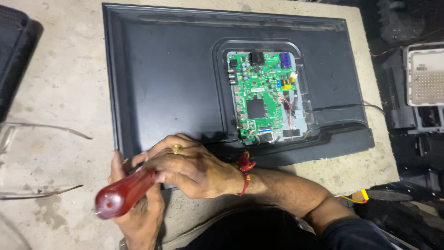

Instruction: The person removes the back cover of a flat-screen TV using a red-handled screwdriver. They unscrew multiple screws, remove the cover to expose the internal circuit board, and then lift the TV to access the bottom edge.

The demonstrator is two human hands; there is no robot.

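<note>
A flat television point(171, 74) lies face down, its black back panel up. An opening in the panel shows a green circuit board point(261, 95) with wires. My right hand point(189, 164), with a gold ring and a red thread on the wrist, is wrapped around a screwdriver with a dark red translucent handle point(124, 193). The tool's tip is hidden under my hands at the television's near left corner. My left hand point(136, 203) cups the handle and the corner from below.
The television rests on a pale concrete slab point(60, 88). A dark case point(14, 51) is at the far left. Clear plastic strips point(41, 127) lie at left. Black panels and a white perforated cover point(425, 76) crowd the right side.
</note>
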